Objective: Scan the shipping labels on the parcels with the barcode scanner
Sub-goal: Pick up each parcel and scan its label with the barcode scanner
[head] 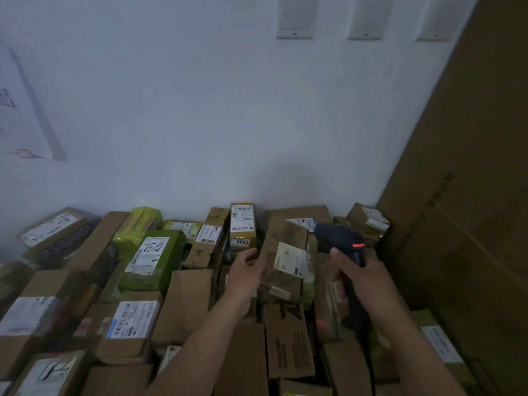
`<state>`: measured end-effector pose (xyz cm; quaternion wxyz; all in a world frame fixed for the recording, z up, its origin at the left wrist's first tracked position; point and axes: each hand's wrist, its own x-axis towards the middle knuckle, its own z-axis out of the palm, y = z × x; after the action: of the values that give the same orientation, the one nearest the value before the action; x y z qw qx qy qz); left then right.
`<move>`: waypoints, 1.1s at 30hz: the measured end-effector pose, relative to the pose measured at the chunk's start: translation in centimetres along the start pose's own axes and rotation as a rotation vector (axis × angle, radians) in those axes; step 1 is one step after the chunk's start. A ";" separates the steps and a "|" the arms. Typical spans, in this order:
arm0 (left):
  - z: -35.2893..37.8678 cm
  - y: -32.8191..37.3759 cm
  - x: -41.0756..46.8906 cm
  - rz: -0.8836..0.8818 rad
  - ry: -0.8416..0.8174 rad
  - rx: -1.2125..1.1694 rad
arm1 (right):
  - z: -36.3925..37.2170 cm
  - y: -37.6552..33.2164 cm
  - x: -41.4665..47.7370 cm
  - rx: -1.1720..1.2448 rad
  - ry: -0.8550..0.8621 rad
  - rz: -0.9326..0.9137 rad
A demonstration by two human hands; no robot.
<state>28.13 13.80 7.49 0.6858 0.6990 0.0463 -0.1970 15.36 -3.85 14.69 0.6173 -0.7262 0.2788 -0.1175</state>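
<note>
Right hand [364, 277], dark scanner [341, 237], seemingly cardboard parcel [283, 234]

Brown parcels [285, 261], green parcel [154, 261], black scanner [347, 247] glowing red.

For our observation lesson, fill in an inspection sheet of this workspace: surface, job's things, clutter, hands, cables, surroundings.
Surface: hidden beneath the parcels.
Job's things: scanner, red light on; brown parcel tilted up, its label facing the camera.
Clutter: green parcel and yellow parcel marked 5604, among many boxes.
Hands: left hand grips the brown parcel's edge; right hand grips the scanner.
Cables: dark cable runs down from the scanner's handle.
Surroundings: white wall, three wall plates, big carton on the right, poster on the left.
</note>
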 end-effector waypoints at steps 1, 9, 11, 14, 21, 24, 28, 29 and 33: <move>1.1 -0.4 0.3 0.019 -0.016 0.025 | 0.0 0.1 0.7 0.008 0.009 0.016; 3.6 -3.8 2.1 0.266 -0.023 0.494 | 3.3 1.8 5.6 0.010 -0.059 0.027; 2.5 -4.7 2.5 0.285 -0.035 0.561 | 4.7 2.4 6.8 -0.033 -0.076 0.016; -0.1 -6.2 3.7 0.267 -0.016 0.588 | 6.5 3.6 8.4 -0.098 -0.126 0.002; -5.8 -8.8 10.1 0.208 0.002 0.885 | 8.8 6.1 10.2 -0.212 -0.207 0.025; -5.6 -8.7 13.7 0.203 -0.114 1.041 | 8.9 6.3 10.8 -0.170 -0.225 0.056; -4.8 -8.5 17.6 0.195 -0.264 1.261 | 8.9 6.5 11.1 -0.102 -0.241 0.099; -4.7 -8.6 18.2 0.175 -0.296 1.293 | 8.9 6.5 11.1 -0.093 -0.248 0.106; -5.1 -9.2 19.4 0.128 -0.386 1.354 | 8.7 6.5 11.1 -0.075 -0.269 0.117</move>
<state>43.91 15.29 -7.82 0.1064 0.9260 -0.2500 -0.2623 27.21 -3.30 4.72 0.6274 -0.7403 0.2397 0.0274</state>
